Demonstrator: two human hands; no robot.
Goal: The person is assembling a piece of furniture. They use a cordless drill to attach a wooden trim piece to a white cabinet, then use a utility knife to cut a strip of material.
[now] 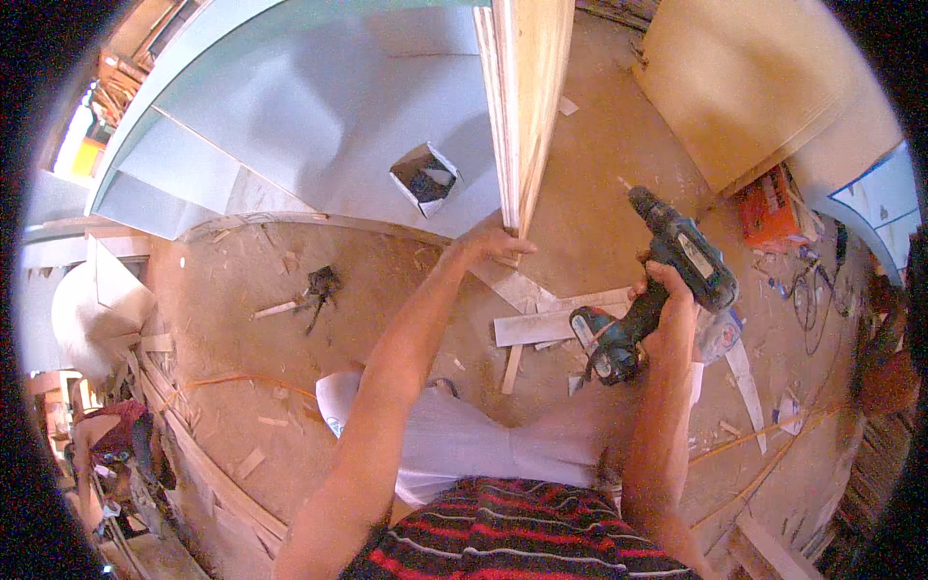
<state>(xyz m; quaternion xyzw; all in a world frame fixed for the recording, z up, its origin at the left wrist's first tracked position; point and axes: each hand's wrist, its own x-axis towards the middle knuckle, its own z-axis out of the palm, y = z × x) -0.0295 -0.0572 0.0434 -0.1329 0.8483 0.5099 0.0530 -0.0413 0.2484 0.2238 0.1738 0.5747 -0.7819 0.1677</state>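
My left hand [493, 244] is closed around the near end of a plywood panel [530, 116] that stands on edge, with its layered edge facing me. My thumb points to the right across that end. In my right hand [669, 282] is a dark cordless drill [698, 263], its bit pointing up and away to the left. The drill's tip is apart from the panel. Left of the panel, an open white carton [438, 207] of dark screws rests on a pale blue-grey board structure [290, 126].
Wood offcuts [561, 319] and a dark tool [322, 285] lie on the dusty floor. Large tan sheets [744, 77] stand at the right beside an orange-red box [773, 211]. Cables [812, 290] trail across the right side. Another person [111, 430] is at the far left.
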